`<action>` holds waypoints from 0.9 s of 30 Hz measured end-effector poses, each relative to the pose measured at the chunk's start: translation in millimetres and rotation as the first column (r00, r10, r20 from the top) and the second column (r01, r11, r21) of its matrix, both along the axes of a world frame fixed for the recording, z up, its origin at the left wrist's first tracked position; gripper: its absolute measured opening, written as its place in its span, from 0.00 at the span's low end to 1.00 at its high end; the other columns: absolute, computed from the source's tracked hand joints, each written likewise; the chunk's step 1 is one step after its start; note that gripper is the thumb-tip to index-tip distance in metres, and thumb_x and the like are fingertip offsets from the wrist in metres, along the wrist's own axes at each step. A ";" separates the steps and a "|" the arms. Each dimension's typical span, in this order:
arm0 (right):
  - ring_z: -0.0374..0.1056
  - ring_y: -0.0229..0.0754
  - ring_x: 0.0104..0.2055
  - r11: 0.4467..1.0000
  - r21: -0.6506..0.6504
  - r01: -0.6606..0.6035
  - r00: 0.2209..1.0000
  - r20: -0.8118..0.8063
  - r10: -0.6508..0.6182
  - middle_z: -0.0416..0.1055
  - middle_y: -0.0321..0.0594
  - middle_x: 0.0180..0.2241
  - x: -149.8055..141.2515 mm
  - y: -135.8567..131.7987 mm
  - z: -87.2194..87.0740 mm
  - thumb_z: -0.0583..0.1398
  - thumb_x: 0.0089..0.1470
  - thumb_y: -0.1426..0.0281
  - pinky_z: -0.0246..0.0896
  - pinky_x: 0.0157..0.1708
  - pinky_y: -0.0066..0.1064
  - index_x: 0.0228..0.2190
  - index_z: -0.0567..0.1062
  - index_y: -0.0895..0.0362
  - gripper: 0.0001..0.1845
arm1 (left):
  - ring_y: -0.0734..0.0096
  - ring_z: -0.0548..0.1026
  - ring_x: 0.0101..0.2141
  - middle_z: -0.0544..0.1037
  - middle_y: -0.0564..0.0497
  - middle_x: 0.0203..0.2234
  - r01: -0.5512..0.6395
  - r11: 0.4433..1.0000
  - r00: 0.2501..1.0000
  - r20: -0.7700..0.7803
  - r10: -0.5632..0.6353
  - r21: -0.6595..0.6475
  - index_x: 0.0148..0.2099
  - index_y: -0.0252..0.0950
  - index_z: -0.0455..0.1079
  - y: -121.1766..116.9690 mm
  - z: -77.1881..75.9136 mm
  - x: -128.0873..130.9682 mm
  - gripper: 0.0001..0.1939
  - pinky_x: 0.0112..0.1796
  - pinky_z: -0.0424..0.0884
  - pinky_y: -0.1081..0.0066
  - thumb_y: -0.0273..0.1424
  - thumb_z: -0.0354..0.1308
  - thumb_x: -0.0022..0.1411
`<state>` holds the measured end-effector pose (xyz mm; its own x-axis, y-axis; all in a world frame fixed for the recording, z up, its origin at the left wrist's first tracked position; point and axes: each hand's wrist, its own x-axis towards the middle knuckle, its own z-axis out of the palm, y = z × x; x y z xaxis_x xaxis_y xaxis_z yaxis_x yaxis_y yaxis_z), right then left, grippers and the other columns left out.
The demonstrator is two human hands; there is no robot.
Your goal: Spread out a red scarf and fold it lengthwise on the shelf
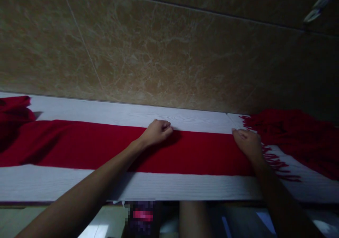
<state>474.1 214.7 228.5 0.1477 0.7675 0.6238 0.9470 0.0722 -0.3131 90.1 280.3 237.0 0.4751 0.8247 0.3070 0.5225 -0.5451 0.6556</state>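
A long red fringed scarf (201,153) lies stretched flat along a white wood-grain surface (185,186). My left hand (158,131) rests at its far edge near the middle, fingers curled in; whatever is inside them is hidden. At the fringed right end, my right hand (249,143) is closed with thumb and fingertips at the scarf's far edge, and seems to grip it. The scarf's fringe (278,162) spreads out to the right of that hand.
Bunched red fabric (299,135) lies at the right, and more folded red cloth (16,111) at the far left. A brown marbled tile wall (164,54) borders the surface's back. Below the front edge, a leg (194,218) shows.
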 end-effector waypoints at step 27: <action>0.48 0.39 0.17 0.988 -0.067 -0.141 0.981 -0.146 0.130 0.47 0.34 0.13 -9.9 -10.8 13.0 0.49 0.57 0.37 0.44 0.19 0.37 0.12 0.50 0.48 0.36 | 0.76 0.50 0.22 0.50 0.60 0.17 0.057 0.993 0.998 -0.025 -0.060 -0.100 0.22 0.42 0.47 -16.2 3.0 2.1 0.16 0.26 0.46 0.70 0.34 0.51 0.56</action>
